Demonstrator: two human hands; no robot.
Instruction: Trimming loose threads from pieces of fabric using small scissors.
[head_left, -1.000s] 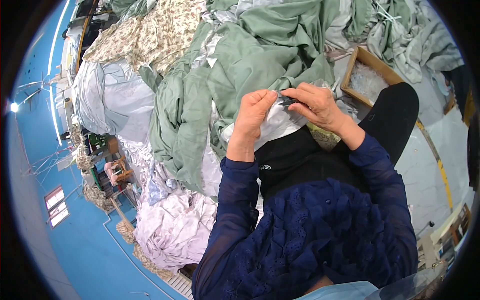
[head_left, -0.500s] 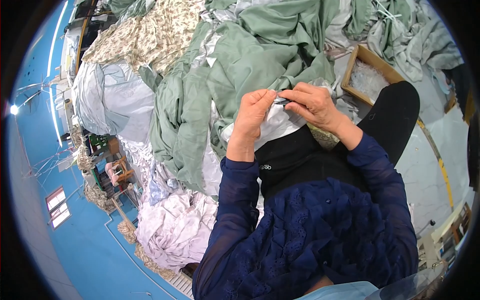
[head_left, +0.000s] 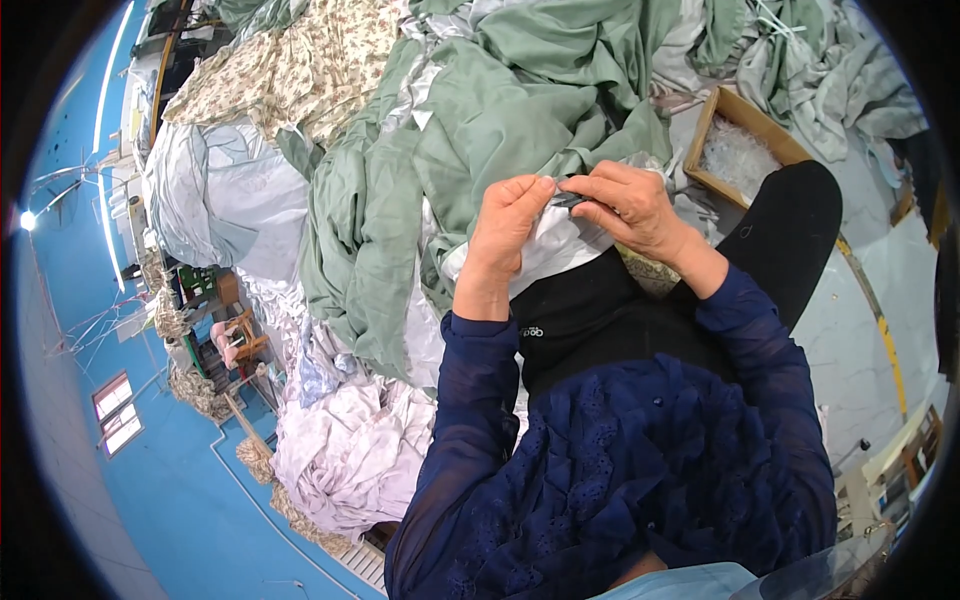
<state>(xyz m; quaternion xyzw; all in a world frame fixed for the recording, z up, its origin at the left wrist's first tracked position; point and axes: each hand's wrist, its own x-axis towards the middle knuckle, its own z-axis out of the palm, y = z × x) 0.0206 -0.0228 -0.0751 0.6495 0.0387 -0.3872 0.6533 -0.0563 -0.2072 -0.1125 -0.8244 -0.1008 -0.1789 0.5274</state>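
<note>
Barely shifting since a second ago, the left hand [head_left: 505, 225] and right hand [head_left: 630, 205] are pinching a small dark piece [head_left: 568, 199] at the white cloth [head_left: 555, 245] over the lap; green sheets [head_left: 500, 110] are lying unhandled beyond.

From my remote seat I count very little of that kind here. One open cardboard box [head_left: 745, 135] lies on the floor toward the upper right of the head view, just beyond my knee: brown, shallow and rectangular, its near wall plain, holding a crumpled mass of clear plastic film [head_left: 738, 158]. Its far corner is overlapped by the heap of green cloth. A small pale printed mark [head_left: 531, 331] sits on the black garment in my lap, below my left wrist; it is short and oblong, light on black. I can make out no signs or screens anywhere else.
</note>
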